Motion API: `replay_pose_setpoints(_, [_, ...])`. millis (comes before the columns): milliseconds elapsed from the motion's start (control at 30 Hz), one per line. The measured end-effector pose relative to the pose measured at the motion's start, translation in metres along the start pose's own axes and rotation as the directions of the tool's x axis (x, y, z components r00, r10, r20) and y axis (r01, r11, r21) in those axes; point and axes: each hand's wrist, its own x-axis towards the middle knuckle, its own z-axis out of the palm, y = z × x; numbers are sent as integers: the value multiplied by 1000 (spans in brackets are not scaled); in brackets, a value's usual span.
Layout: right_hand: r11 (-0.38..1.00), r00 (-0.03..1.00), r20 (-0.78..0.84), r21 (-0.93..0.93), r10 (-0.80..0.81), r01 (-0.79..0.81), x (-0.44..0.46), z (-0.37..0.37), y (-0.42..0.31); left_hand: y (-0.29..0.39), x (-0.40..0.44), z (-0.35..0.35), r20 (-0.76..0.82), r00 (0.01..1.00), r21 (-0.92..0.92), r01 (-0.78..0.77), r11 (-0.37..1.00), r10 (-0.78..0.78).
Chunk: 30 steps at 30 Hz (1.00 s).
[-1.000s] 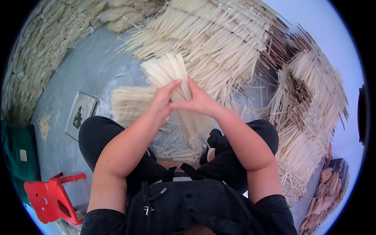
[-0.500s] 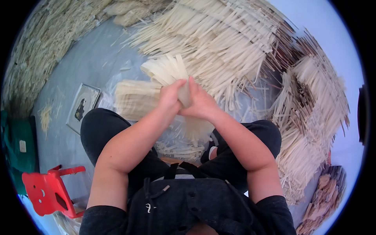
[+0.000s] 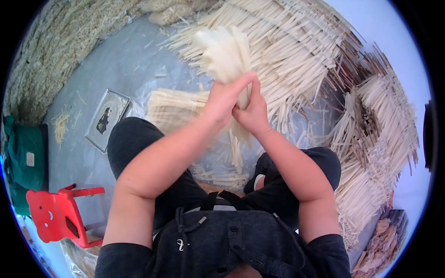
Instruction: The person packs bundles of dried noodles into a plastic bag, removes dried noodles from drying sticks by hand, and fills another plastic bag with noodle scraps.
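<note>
A bundle of pale, flat strips [image 3: 225,53] is gripped between both my hands, its upper end fanned out and smeared by motion. My left hand [image 3: 219,101] wraps the bundle's left side, with the fingers partly hidden. On the other side my right hand [image 3: 255,111] is closed round it, thumb pointing up beside the left thumb. Loose strip ends [image 3: 236,148] hang or lie below my hands. To the left of the hands, a second stack of the strips [image 3: 171,109] rests on the floor sheet. What exactly the strips are made of I cannot tell.
A large heap of strips [image 3: 287,51] spreads ahead, and another heap [image 3: 380,134] with brownish edges stands right. A metal tray [image 3: 113,111] with a dark patch lies near my left knee. Farther left are a red chair [image 3: 48,215], a green bag [image 3: 23,160] and a shaggy straw-coloured pile [image 3: 60,46].
Both hands have moved up and slightly right with the bundle. Its fanned top now stands higher, away from the stack on the floor.
</note>
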Motion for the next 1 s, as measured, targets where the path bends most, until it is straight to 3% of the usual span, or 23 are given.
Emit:
replay_pose_setpoints(67, [999, 999, 15, 12, 49, -49, 11, -6, 0, 28, 10, 4, 195, 968, 397, 70, 915, -159])
replay_pose_setpoints(100, [997, 999, 0, 67, 39, -39, 17, -11, 0, 44, 15, 5, 189, 969, 396, 76, 915, -162])
replay_pose_setpoints(167, [992, 999, -11, 122, 34, -33, 28, -16, 7, 76, 27, 0, 271, 889, 819, -11, 574, -370])
replay_pose_setpoints(200, [985, 999, -21, 167, 39, -35, 34, -17, 13, 89, 39, -12, 306, 847, 893, -97, 440, -434])
replay_pose_setpoints(300, [970, 995, -27, 225, 101, -92, 45, -12, 30, 112, 74, -59, 219, 835, 933, -28, 360, -504])
replay_pose_setpoints(400, [967, 974, 66, 125, 215, -222, 46, 7, 63, 101, 107, -138, 21, 842, 941, 166, 295, -540])
replay_pose_setpoints(467, [955, 951, 101, -88, 292, -284, 40, 27, 85, 67, 114, -195, -73, 866, 963, 190, 189, -495])
replay_pose_setpoints(533, [945, 936, 148, -130, 319, -301, 35, 46, 101, 24, 108, -240, -97, 899, 977, 167, 131, -426])
replay_pose_setpoints(567, [936, 924, 179, -163, 339, -312, 30, 55, 107, -5, 103, -267, -16, 943, 996, 43, 74, -333])
replay_pose_setpoints(633, [920, 909, 190, -206, 371, -333, 22, 72, 116, -33, 84, -272, -8, 963, 992, -27, -124, -269])
replay_pose_setpoints(667, [917, 902, 207, -211, 379, -337, 19, 80, 121, -45, 78, -276, -19, 960, 993, -14, -118, -280])
replay_pose_setpoints(733, [916, 895, 236, -233, 379, -327, 16, 94, 130, -71, 72, -288, 252, 922, 910, -329, -253, -293])
replay_pose_setpoints(867, [893, 841, 321, -270, 435, -359, 18, 111, 133, -104, 69, -299, 310, 932, 871, -358, -336, -188])
replay_pose_setpoints(933, [908, 856, 325, -262, 403, -328, 12, 123, 141, -98, 63, -299, 196, 978, 936, -208, -283, -72])
replay_pose_setpoints(967, [909, 851, 336, -256, 404, -330, 11, 127, 142, -96, 60, -305, 183, 980, 937, -197, -287, -76])
replay_pose_setpoints(1000, [908, 834, 371, -261, 408, -328, 10, 131, 142, -94, 58, -311, 70, 996, 971, -82, -225, -61])
